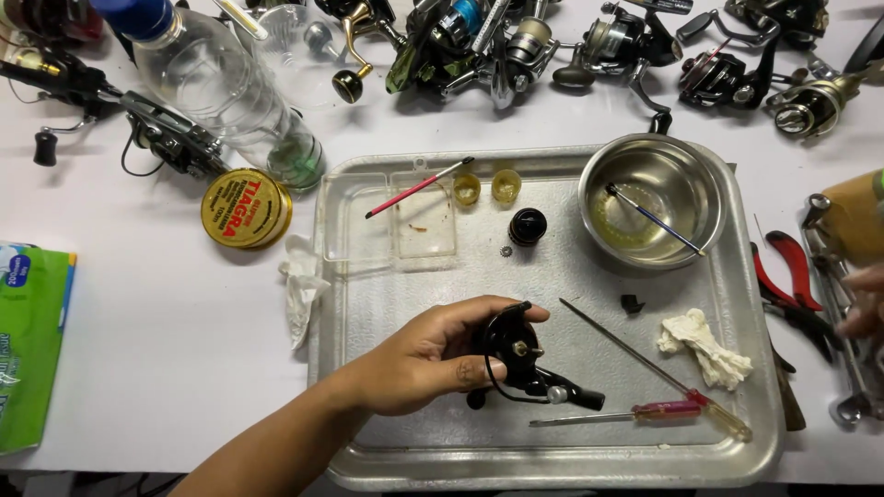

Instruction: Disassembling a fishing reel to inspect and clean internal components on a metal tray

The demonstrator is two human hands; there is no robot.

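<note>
My left hand (419, 354) grips a black fishing reel body (521, 360) over the metal tray (552, 460), its small shaft pointing right. My right hand (864, 299) is blurred at the right edge, among metal tools off the tray, and whether it holds anything cannot be told. Two screwdrivers lie on the tray to the right of the reel: a long one (645, 364) and one with a red and clear handle (668, 412). A small black part (632, 303) and a crumpled white rag (704, 345) rest nearby.
A steel bowl (658, 198) with a brush stands at the tray's back right. A clear plastic box (405, 221), pink brush, two yellow caps and a black knob (527, 226) sit at the back. Yellow tin (246, 208), bottle, red pliers (787, 276), several reels surround the tray.
</note>
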